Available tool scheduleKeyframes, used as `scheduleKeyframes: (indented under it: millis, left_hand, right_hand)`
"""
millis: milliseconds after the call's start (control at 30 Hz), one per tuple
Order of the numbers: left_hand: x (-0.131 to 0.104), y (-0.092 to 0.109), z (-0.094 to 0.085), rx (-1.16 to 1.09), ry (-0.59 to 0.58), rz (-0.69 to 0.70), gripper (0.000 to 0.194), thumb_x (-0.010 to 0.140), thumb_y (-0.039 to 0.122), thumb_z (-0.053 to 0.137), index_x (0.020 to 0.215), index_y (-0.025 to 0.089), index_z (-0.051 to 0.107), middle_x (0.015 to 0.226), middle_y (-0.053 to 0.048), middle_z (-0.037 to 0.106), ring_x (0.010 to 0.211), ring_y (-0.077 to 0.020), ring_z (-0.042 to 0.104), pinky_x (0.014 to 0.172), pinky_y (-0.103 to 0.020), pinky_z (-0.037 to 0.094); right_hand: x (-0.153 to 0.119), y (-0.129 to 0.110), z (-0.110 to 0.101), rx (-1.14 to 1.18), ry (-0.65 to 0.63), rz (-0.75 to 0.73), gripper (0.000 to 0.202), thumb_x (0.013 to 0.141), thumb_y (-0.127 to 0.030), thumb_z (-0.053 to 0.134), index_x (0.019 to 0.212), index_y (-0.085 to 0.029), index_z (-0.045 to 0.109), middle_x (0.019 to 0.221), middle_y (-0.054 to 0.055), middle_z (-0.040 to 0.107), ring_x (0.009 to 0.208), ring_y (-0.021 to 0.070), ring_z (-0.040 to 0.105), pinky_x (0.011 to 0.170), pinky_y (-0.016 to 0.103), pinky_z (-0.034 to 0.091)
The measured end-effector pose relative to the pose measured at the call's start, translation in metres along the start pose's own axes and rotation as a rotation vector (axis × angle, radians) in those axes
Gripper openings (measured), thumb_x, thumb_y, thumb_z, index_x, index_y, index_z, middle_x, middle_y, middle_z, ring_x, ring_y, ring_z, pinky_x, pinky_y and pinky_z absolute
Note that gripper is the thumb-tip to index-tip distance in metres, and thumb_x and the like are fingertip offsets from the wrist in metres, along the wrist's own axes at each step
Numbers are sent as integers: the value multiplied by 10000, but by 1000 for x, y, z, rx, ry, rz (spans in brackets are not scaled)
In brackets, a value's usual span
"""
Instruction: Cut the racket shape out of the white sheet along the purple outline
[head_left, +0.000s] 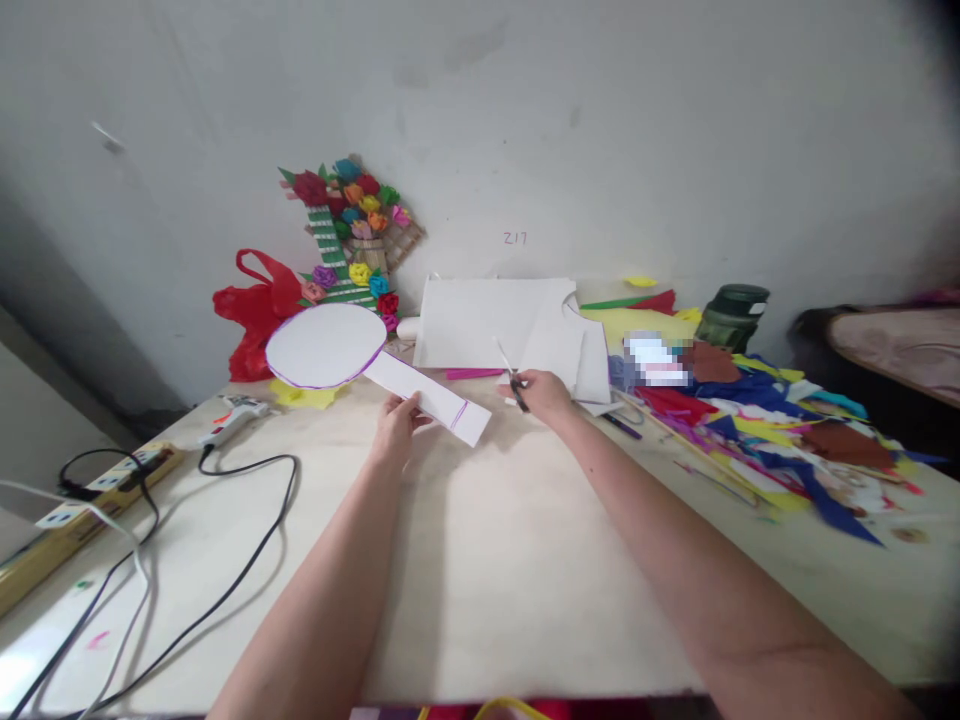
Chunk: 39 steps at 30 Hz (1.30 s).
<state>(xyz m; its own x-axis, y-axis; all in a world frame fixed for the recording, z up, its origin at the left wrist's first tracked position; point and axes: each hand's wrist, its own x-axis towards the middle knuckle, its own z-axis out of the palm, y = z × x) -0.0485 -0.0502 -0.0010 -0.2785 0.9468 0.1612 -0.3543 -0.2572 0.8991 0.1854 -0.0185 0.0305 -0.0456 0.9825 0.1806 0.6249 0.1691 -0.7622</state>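
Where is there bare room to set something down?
Bare tabletop lies between the left forearm and right forearm, nearer than the paddle-shaped white cutout, and between the left forearm and black cable. It's crowded on the right with colorful scraps, and far left with power strips.

Your cutout (pixel 356 350), left of centre, showed white edged in purple, while the L-shaped decoration (pixel 328 245) at upper left was striped green and white.
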Motion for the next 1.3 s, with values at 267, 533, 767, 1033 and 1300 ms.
scheduleKeyframes:
  millis: [267,533,767,1033,1300]
  left_hand:
    - [3,0,0,-92,50,20,228,566,210,582,775,127,546,651,3,595,576,-127,555,516,-242,447]
    - [-5,1,5,-100,-114,-16,313,605,197,543,909,125,552,818,-80,672,753,-209,623,580,-271,466]
    - [-7,0,7,-114,-148,-48,351,632,181,524,978,124,530,868,-99,679,798,-223,630,658,-314,488]
    - [-12,2,12,-114,-254,-80,367,654,194,509,1013,119,512,872,-108,680,827,-255,631,729,-381,482]
    - [-12,1,10,-80,-295,-95,333,750,335,524,997,115,570,965,-126,661,843,-236,624,700,-329,490]
  right_hand:
    - [-14,-13,10,-488,-115,-90,382,597,-516,603,828,-223,683,830,50,670,747,193,599,571,243,389]
    - [-12,-3,28,-529,-143,-190,312,640,-300,607,919,-182,677,988,97,634,876,205,579,700,242,411]
    - [-15,-19,29,42,-213,-125,228,791,-252,463,868,-144,649,882,79,638,793,164,576,654,252,422]
    - [-27,-20,35,596,-769,-9,210,800,-279,512,935,-142,594,672,11,591,534,89,516,456,193,375]
    - [-25,-13,36,577,-759,-46,151,742,-213,587,855,-114,601,697,22,609,502,79,511,436,201,406]
